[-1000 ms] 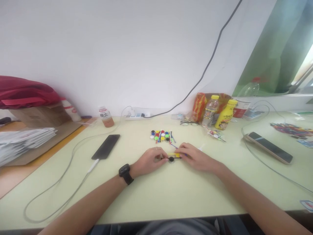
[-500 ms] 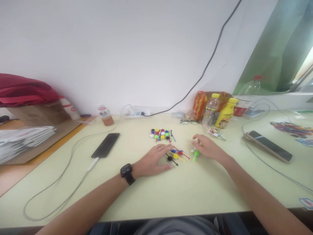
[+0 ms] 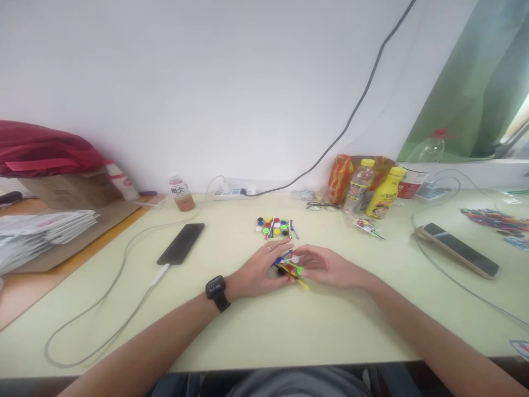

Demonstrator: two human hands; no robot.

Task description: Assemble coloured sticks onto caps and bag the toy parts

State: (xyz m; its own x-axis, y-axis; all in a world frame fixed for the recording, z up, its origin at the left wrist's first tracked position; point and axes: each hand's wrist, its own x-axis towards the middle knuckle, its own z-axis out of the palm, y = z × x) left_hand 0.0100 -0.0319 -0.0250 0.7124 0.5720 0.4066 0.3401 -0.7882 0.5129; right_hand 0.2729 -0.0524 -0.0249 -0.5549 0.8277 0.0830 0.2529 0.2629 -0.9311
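My left hand [image 3: 257, 270] and my right hand [image 3: 326, 267] meet at the middle of the pale green table [image 3: 289, 325], fingers curled round a small bunch of coloured plastic sticks with round heads [image 3: 289, 266]. Blue, green, red and yellow sticks poke out between the fingers. A black watch [image 3: 216, 289] sits on my left wrist. Beyond the hands lies a cluster of more coloured round-headed sticks [image 3: 275, 226].
A black phone [image 3: 181, 243] on a white cable lies to the left, another phone [image 3: 458, 249] to the right. Bottles [image 3: 382, 193], glasses [image 3: 321, 206], a snack bag and a power strip [image 3: 231, 192] line the back. Papers and a box stand at far left.
My right hand, out to the right by a green stick half a second ago, has come back to the middle. Both hands now gather the loose sticks together.
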